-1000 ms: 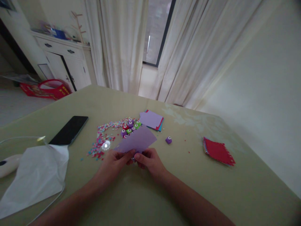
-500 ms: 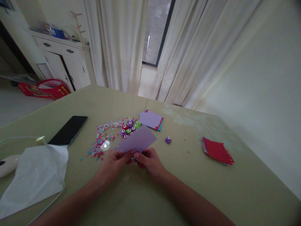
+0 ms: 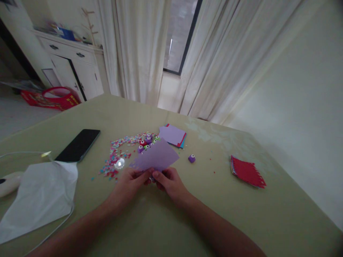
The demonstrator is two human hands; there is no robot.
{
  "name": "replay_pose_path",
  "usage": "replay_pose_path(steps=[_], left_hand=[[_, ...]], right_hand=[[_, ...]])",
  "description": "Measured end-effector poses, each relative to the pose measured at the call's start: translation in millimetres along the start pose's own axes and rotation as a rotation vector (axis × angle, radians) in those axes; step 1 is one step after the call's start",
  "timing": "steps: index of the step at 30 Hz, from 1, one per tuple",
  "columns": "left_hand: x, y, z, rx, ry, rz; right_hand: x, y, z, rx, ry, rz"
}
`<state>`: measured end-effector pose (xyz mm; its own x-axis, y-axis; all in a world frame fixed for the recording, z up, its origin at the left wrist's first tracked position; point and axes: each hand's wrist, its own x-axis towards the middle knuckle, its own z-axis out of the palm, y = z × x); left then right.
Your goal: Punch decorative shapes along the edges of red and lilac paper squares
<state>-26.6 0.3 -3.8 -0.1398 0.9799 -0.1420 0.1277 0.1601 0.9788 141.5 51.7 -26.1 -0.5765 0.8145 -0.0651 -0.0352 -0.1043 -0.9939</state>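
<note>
A sheet of purple paper (image 3: 158, 155) is held up at a slant over the table by both of my hands. My left hand (image 3: 131, 181) is closed on its lower left edge, thumb on top. My right hand (image 3: 169, 180) is closed at the lower right edge, its thumb tip close to the left thumb. Between the thumbs, under the paper, a small shiny thing shows, mostly hidden by my fingers. Just beyond the sheet, partly covered by it, sit several small purple, green and red craft punches (image 3: 148, 140) with eye-like tops. One purple punch (image 3: 192, 158) stands alone to the right.
Paper confetti (image 3: 115, 157) lies left of the punches, with a clear round piece (image 3: 119, 163) in it. Behind is a stack of coloured paper (image 3: 173, 135); a notched red stack (image 3: 248, 172) lies right. A phone (image 3: 79, 144), white cloth (image 3: 44, 196) and cable are left.
The purple paper's far edge has tilted up slightly, covering more of the punches. Both hands keep their hold in nearly the same place. The camera view has shifted slightly.
</note>
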Motion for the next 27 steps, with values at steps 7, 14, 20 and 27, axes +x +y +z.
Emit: replay_pose_path(steps=[7, 14, 20, 27], left_hand=[[3, -8, 0.2, -0.002, 0.017, 0.004], [0, 0, -2.8, -0.08, 0.08, 0.019], [4, 7, -13.8, -0.079, 0.261, 0.009], [12, 7, -20.6, -0.16, 0.249, 0.045]], right_hand=[[-1, -4, 2, 0.004, 0.024, -0.047], [-3, -12, 7, 0.052, -0.045, -0.034], [3, -39, -19, -0.374, 0.049, -0.1], [13, -63, -78, -1.474, 0.134, 0.007]])
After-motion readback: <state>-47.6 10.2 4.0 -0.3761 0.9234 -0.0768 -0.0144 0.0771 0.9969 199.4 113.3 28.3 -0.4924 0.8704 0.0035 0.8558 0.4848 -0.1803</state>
